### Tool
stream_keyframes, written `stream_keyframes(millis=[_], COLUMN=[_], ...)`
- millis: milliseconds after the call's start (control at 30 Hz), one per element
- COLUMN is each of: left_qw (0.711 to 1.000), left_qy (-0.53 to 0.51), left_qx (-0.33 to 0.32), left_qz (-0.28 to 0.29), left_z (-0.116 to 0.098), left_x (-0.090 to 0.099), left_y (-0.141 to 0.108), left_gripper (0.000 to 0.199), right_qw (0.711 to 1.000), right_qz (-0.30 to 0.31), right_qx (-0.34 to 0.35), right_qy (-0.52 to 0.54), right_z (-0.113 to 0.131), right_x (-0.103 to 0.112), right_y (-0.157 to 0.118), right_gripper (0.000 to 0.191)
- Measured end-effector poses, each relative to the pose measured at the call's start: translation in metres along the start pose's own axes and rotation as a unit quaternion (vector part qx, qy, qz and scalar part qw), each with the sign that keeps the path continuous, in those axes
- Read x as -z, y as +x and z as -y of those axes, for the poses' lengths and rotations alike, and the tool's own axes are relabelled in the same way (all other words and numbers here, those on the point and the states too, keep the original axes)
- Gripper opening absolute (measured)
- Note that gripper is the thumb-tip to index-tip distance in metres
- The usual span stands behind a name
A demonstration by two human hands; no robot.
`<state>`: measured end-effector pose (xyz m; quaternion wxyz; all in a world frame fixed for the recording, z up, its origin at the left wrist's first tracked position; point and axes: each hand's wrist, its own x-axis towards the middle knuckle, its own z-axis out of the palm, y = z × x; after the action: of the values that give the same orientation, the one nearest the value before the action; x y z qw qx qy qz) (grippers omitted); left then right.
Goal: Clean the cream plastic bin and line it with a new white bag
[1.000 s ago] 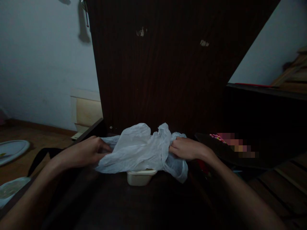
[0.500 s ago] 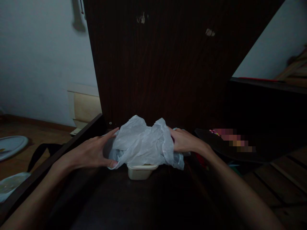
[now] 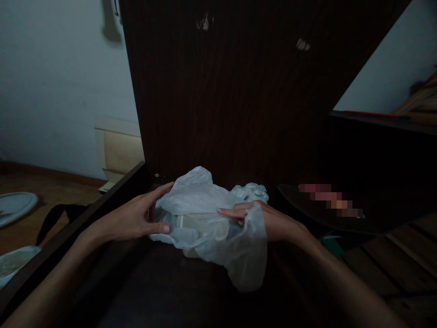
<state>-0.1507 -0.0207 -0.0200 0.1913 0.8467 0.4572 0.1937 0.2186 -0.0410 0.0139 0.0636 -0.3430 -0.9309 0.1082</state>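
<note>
A crumpled white translucent plastic bag lies on the dark wooden surface, spread over a pale box-shaped container. Part of the container shows through the bag's opening, and its lower edge shows beneath. My left hand holds the bag's left side, thumb in front and fingers behind. At the right side, my right hand reaches into the bag's folds, index finger stretched out to the left over the container and the other fingers curled. A flap of the bag hangs down in front of the right wrist.
A tall dark wooden panel rises behind the bag. A raised dark edge runs along the left. Beyond it are a white oval lid or tray and a plastic-wrapped item. Wooden slats lie at the lower right.
The bag's front has opened and its right part has dropped toward me, uncovering some of the container. My right hand has come forward over it, index finger extended. My left hand has barely moved.
</note>
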Motion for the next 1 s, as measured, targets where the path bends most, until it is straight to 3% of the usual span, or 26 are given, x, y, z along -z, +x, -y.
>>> stream_keyframes(millis=[167, 267, 333, 433, 533, 700, 767, 900, 1000], left_qw=[0.995, 0.990, 0.985, 0.975, 0.966, 0.950, 0.926, 0.827, 0.776], left_qy=[-0.082, -0.122, -0.147, -0.195, -0.227, -0.233, -0.238, -0.199, -0.082], left_qx=[-0.020, -0.042, -0.043, -0.025, -0.006, 0.004, -0.026, -0.155, -0.231], left_qz=[-0.047, -0.062, -0.076, -0.104, -0.127, -0.209, -0.293, -0.502, -0.581], left_z=[-0.001, -0.005, -0.009, -0.019, -0.029, -0.042, -0.049, -0.068, -0.074], left_x=[-0.006, -0.007, -0.005, 0.003, 0.018, 0.046, 0.056, 0.068, 0.062], left_y=[0.013, 0.022, 0.026, 0.030, 0.040, 0.080, 0.098, 0.116, 0.107], left_gripper=[0.066, 0.042, 0.037, 0.038, 0.038, 0.030, 0.026, 0.021, 0.013], right_qw=[0.989, 0.977, 0.973, 0.970, 0.965, 0.942, 0.914, 0.810, 0.760], right_qz=[-0.078, -0.090, -0.091, -0.113, -0.147, -0.259, -0.359, -0.580, -0.636], right_qx=[-0.105, -0.162, -0.166, -0.148, -0.142, -0.161, -0.161, -0.089, 0.017], right_qy=[0.075, 0.106, 0.128, 0.158, 0.166, 0.142, 0.101, -0.010, -0.129], right_z=[-0.013, -0.021, -0.023, -0.025, -0.027, -0.033, -0.029, -0.017, -0.017], right_x=[-0.014, -0.026, -0.032, -0.033, -0.019, 0.029, 0.049, 0.066, 0.052], right_y=[0.002, 0.005, 0.008, 0.013, 0.019, 0.042, 0.052, 0.064, 0.060], right_gripper=[0.075, 0.087, 0.070, 0.023, 0.017, 0.015, 0.012, 0.009, 0.011])
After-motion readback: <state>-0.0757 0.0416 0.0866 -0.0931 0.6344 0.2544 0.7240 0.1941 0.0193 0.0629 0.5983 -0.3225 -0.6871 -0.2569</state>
